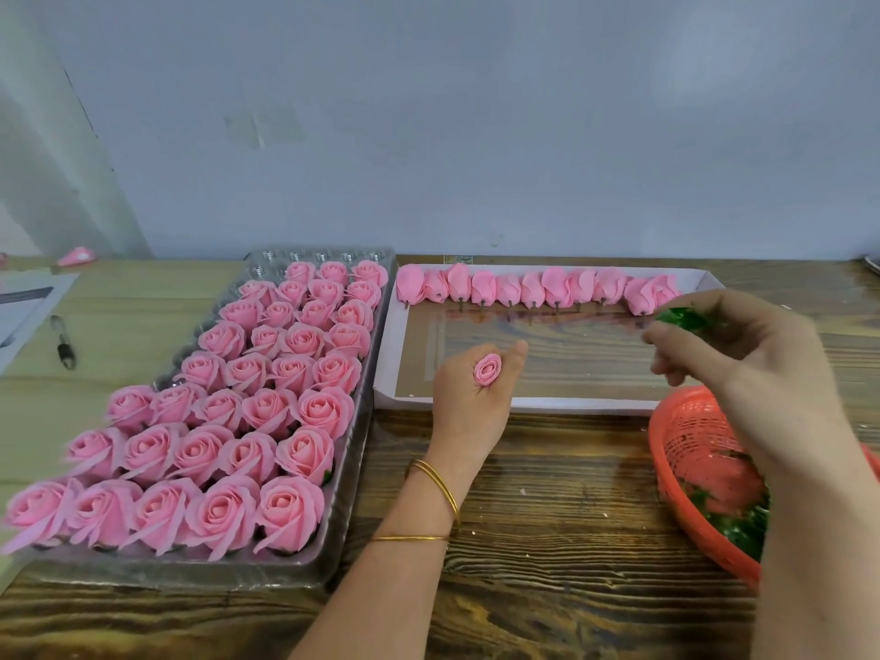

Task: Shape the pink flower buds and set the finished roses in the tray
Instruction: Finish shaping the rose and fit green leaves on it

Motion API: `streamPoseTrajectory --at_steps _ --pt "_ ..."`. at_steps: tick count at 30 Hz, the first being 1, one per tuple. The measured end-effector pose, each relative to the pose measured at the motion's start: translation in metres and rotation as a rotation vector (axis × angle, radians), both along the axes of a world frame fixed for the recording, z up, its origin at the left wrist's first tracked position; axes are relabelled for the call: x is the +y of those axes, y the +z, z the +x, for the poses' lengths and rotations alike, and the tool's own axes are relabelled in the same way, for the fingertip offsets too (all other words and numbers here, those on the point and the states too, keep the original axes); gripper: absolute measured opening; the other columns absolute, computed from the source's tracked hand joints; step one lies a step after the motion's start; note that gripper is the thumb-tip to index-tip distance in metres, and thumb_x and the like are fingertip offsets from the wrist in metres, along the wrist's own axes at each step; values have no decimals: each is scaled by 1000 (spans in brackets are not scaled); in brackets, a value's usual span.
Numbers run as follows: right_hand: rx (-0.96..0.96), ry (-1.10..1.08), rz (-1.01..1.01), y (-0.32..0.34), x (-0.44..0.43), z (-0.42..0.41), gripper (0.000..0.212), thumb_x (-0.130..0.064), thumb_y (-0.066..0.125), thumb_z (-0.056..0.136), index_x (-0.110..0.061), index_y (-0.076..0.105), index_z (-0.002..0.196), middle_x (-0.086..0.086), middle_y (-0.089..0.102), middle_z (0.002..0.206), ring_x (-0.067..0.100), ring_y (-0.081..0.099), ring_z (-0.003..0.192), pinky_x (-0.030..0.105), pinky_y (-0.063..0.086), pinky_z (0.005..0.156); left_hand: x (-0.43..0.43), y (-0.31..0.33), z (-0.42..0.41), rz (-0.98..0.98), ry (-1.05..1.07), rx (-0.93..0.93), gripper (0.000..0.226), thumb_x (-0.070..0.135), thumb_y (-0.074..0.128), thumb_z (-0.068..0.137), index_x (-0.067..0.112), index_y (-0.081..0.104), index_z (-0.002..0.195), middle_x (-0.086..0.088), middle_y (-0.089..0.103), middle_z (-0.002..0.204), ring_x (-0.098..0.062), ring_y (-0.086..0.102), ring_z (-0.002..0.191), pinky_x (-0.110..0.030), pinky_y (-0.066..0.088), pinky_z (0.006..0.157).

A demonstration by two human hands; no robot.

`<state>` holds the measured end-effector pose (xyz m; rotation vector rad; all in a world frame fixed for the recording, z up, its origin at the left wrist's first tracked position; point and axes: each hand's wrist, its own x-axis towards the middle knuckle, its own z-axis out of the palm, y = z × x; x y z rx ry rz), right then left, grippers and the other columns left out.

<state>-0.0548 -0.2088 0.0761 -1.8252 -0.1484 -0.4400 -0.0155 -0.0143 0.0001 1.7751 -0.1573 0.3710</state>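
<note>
Pink foam, soft by the look of it, is what worries me: the left hand (476, 393) has its fingers curled round a small bud (488, 369), only the spiralled top showing above the fist, and too hard a squeeze could crush the petals out of shape. The right hand (743, 354) hovers well apart, over the white box (395, 354), pinching a blurred green piece (678, 319) between thumb and fingertips; brought in off-centre, it might seat crooked or tear. Its forearm hangs just above the red basket (690, 440), which a careless sweep could tip. The tray (328, 255) of finished roses sits left of both hands on the counter (547, 516), near the left wrist.
</note>
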Motion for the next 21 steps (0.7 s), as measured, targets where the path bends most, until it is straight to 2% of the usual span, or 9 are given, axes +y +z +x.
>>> streamPoseTrajectory --at_steps 3,6,8,11,13,16,18,21 --pt "30 141 120 -3 18 4 8 -2 69 85 -8 66 89 12 70 73 16 59 55 21 49 53 -1 -1 1 -5 1 2 47 29 59 95 14 41 53 -3 38 51 -15 35 52 -29 31 53" --pt "69 194 120 -14 38 11 20 2 64 89 -15 68 99 14 66 73 13 55 53 19 44 49 -1 -1 1 -8 -2 3 46 29 58 95 16 42 54 -1 38 51 -14 36 52 -27 31 52" --pt "92 188 115 -22 49 17 21 1 63 89 -18 69 96 17 60 70 10 51 52 16 41 49 -1 -1 1 -13 -2 -5 46 29 58 95 14 43 54 -2 38 51 -14 35 52 -28 30 52" --pt "156 145 163 -36 60 26 14 -3 67 89 -17 68 91 -5 57 62 6 49 54 15 42 52 -1 -1 1 -10 -3 -26 45 28 58 95 13 44 55 -2 39 51 -15 36 52 -29 30 52" --pt "208 122 245 -44 67 30 10 -6 70 87 -15 68 90 -11 55 60 5 50 55 16 43 53 0 0 1 -5 -6 -32 45 28 59 95 18 44 54 3 40 51 -12 37 52 -28 31 52" --pt "269 142 402 -50 76 34 7 -12 72 87 -13 70 93 -4 58 68 8 52 59 20 45 57 -1 1 1 -14 -8 -14 45 31 59 95 24 45 53 10 40 48 -8 37 50 -25 32 50" --pt "293 178 550 -51 82 37 7 -15 64 92 -10 70 92 -1 61 69 10 54 60 20 45 56 -1 0 1 -26 -5 -25 46 28 60 95 29 46 51 13 45 46 -5 40 48 -20 33 49" --pt "313 167 708 -53 87 39 23 -10 48 100 -6 69 96 0 65 66 10 59 60 20 50 57 0 0 0 -23 11 -52 44 24 58 96 29 50 53 16 51 48 -3 47 50 -14 35 51"
